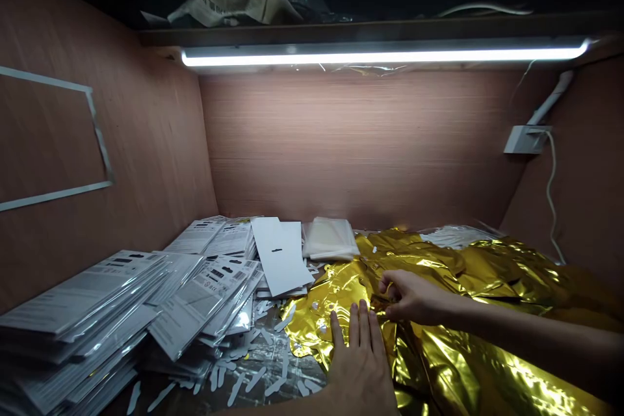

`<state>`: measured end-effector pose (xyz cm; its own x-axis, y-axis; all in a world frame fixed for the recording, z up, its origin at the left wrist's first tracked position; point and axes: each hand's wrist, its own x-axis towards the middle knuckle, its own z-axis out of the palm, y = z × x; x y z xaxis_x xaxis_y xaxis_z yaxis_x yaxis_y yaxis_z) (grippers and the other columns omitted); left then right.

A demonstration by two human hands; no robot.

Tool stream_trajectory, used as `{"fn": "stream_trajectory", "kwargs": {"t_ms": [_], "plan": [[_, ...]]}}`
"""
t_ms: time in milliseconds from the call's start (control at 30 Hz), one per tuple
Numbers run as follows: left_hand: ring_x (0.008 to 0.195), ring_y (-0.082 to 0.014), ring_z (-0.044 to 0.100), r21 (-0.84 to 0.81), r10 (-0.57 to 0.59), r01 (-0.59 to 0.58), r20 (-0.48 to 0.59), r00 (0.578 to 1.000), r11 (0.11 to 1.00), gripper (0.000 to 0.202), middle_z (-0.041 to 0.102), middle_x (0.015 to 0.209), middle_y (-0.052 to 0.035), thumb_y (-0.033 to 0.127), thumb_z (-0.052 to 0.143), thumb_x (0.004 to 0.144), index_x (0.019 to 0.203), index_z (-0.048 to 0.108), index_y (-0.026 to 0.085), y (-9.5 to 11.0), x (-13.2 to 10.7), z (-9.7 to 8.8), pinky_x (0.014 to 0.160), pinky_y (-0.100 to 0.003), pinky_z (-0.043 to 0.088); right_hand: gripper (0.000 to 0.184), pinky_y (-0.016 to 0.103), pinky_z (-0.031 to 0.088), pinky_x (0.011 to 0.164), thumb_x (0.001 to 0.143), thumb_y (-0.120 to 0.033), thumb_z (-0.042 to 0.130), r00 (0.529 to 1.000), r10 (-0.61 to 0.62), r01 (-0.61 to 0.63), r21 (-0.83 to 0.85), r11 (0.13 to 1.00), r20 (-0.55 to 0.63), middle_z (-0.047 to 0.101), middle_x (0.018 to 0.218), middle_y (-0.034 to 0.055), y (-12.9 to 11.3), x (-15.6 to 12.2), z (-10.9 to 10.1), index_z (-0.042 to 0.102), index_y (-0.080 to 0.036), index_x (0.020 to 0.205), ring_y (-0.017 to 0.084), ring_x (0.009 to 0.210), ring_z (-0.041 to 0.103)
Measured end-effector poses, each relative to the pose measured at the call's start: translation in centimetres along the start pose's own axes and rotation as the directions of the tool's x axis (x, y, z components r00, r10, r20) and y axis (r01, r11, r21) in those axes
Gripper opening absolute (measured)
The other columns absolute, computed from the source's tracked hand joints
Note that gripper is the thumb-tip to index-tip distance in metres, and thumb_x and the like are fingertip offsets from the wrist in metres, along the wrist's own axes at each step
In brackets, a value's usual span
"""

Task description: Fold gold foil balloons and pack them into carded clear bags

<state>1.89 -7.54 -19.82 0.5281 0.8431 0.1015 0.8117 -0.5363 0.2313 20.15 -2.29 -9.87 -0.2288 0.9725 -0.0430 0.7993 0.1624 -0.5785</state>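
Note:
Shiny gold foil pieces [336, 286], flat and crinkled, lie in a heap across the right half of the work surface. My left hand [361, 357] rests palm down on the near edge of the foil, its fingers stretched out. Just beyond it to the right, my right hand [412, 296] is closed, thumb and fingers curled together low over the foil. What those fingers hold, if anything, is hidden. Small white paper strips [256, 378] are scattered to the left of my left hand.
Stacks of clear-wrapped printed cards [92, 299] fill the left side. White blank cards [280, 260] and a pile of translucent bags [330, 238] lie at the back. A lit tube lamp [385, 57] hangs under the shelf; a white cable [550, 188] runs down the right wall.

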Motion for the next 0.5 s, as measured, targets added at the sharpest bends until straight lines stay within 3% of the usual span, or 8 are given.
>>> {"fn": "stream_trajectory", "kwargs": {"t_ms": [100, 167, 267, 333, 433, 500], "plan": [[0.157, -0.0409, 0.010, 0.001, 0.000, 0.000, 0.003, 1.000, 1.000, 0.071, 0.024, 0.171, -0.0059, 0.038, 0.034, 0.103, 0.166, 0.003, 0.025, 0.2, -0.2, -0.4, 0.126, -0.072, 0.016, 0.035, 0.025, 0.045, 0.059, 0.065, -0.021, 0.074, 0.995, -0.043, 0.038, -0.058, 0.998, -0.095, 0.065, 0.085, 0.0023, 0.5, 1.0, -3.0, 0.066, -0.016, 0.099, 0.018, 0.075, 0.059], [0.157, -0.0423, 0.007, -0.005, 0.053, -0.053, 0.053, 0.997, 0.999, 0.076, 0.016, 0.172, -0.0108, 0.047, 0.035, 0.103, 0.166, 0.005, 0.018, 0.0, -0.5, -1.2, 0.125, -0.073, 0.014, 0.034, 0.028, 0.049, 0.066, 0.070, -0.029, 0.075, 0.974, -0.138, 0.122, -0.097, 0.988, -0.178, 0.067, 0.087, 0.0042, 0.7, 1.8, -5.9, 0.068, -0.016, 0.101, 0.020, 0.079, 0.062], [0.156, -0.0467, 0.001, -0.028, 0.128, -0.126, 0.121, 0.984, 0.992, 0.098, 0.004, 0.169, -0.0224, 0.066, 0.043, 0.096, 0.165, 0.006, 0.006, -0.3, -1.0, -2.7, 0.120, -0.079, 0.009, 0.037, 0.031, 0.055, 0.073, 0.075, -0.036, 0.075, 0.899, -0.273, 0.296, 0.018, 0.955, -0.344, 0.072, 0.092, 0.0053, 0.2, 2.2, -10.7, 0.066, -0.018, 0.106, 0.021, 0.084, 0.068], [0.154, -0.0503, 0.000, -0.019, 0.139, -0.138, 0.121, 0.983, 0.990, 0.108, 0.002, 0.167, -0.0270, 0.071, 0.047, 0.091, 0.164, 0.007, 0.003, 0.0, -1.0, -3.5, 0.116, -0.083, 0.006, 0.040, 0.035, 0.059, 0.080, 0.074, -0.037, 0.077, 0.812, -0.299, 0.417, 0.141, 0.898, -0.502, 0.074, 0.100, 0.0070, -0.6, 2.0, -13.2, 0.064, -0.020, 0.107, 0.023, 0.092, 0.071], [0.155, -0.0487, 0.006, 0.060, 0.246, -0.247, 0.029, 0.969, 0.967, 0.083, 0.005, 0.168, -0.0251, 0.056, 0.039, 0.102, 0.165, 0.013, 0.008, 2.0, -0.6, -3.8, 0.116, -0.082, 0.014, 0.046, 0.041, 0.061, 0.086, 0.068, -0.039, 0.084, 0.677, -0.283, 0.505, 0.149, 0.850, -0.679, 0.076, 0.101, 0.0070, -2.2, 1.4, -15.4, 0.064, -0.023, 0.106, 0.026, 0.095, 0.072], [0.157, -0.0408, 0.016, 0.130, 0.443, -0.436, -0.031, 0.896, 0.890, 0.063, 0.012, 0.170, -0.0199, 0.036, 0.028, 0.108, 0.165, 0.019, 0.015, 4.6, 0.1, -3.0, 0.121, -0.071, 0.025, 0.050, 0.043, 0.062, 0.086, 0.067, -0.040, 0.087, 0.649, -0.299, 0.514, 0.114, 0.850, -0.699, 0.076, 0.100, 0.0068, -3.2, 1.3, -15.7, 0.064, -0.023, 0.108, 0.028, 0.095, 0.073]]}}
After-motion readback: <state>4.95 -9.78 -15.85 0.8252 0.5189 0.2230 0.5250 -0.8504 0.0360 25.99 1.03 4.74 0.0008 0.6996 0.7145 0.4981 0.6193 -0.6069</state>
